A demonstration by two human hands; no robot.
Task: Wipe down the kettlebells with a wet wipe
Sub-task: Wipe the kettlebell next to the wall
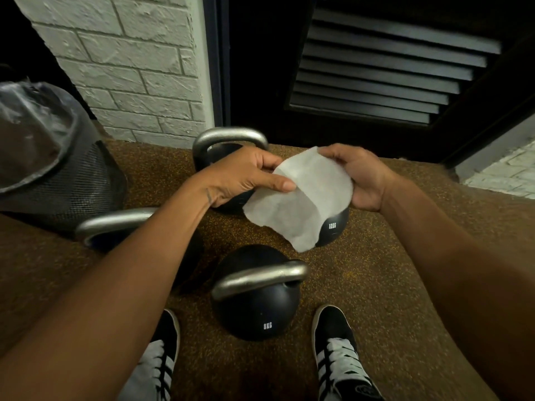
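Left hand [246, 175]: it holds the left edge of the wet wipe [301, 198]. The thumb lies on top of the sheet and the other fingers are curled behind it.
Right hand [356, 178]: it pinches the upper right edge of the same wipe, with the fingers bent around the border.
Wet wipe: a white sheet stretched open between the two hands, in the air above the kettlebells. Its lower corner hangs free. The upper part looks thicker, perhaps doubled, but the light is weak and I am not sure.
12 kg kettlebell [335, 233]: it stands on the floor directly behind and under the wipe. Its grey handle rises behind the left hand and the black body shows at the right, with the mark "12KG".
8 kg kettlebell [254, 308]: black with a grey handle, it stands on the floor between the person's feet and the hands, nearer to the person. It is marked "8KG". The wipe does not touch it.
Third kettlebell [115, 221]: on the left, mostly hidden under the left forearm. Only the grey handle is clear and the weight mark cannot be read.
Floor mat [376, 270]: brown with yellow speckles, under all three kettlebells.
Shoes [338, 357]: black with white laces and stripes, one on each side of the 8 kg kettlebell.
Bin [58, 175]: black mesh with a plastic liner, at the far left, beside the third kettlebell.
Wall [130, 68]: white painted brick, behind the kettlebells.
Door [376, 68]: dark with slats, to the right of the wall.
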